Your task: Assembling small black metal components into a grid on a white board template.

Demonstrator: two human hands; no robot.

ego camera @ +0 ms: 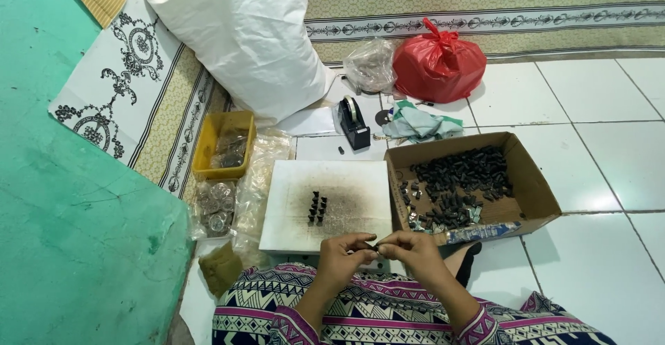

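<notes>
My left hand (344, 250) and my right hand (409, 246) meet just below the front edge of a white board (291, 210). Together they pinch a small dark piece (375, 244) between the fingertips. On the board stands a small cluster of upright black pieces (317, 207) amid a dark smudge. Right of the board sits an open cardboard box (533, 186) holding several black pieces (457, 179) of the same kind.
A yellow tray (208, 144) and clear plastic bags (253, 179) lie left of the board. Behind it stand a black tape dispenser (355, 123), a large white sack (242, 33), a clear bag (370, 64), a red bag (438, 64) and crumpled cloth (419, 125). A green wall (62, 234) is on the left.
</notes>
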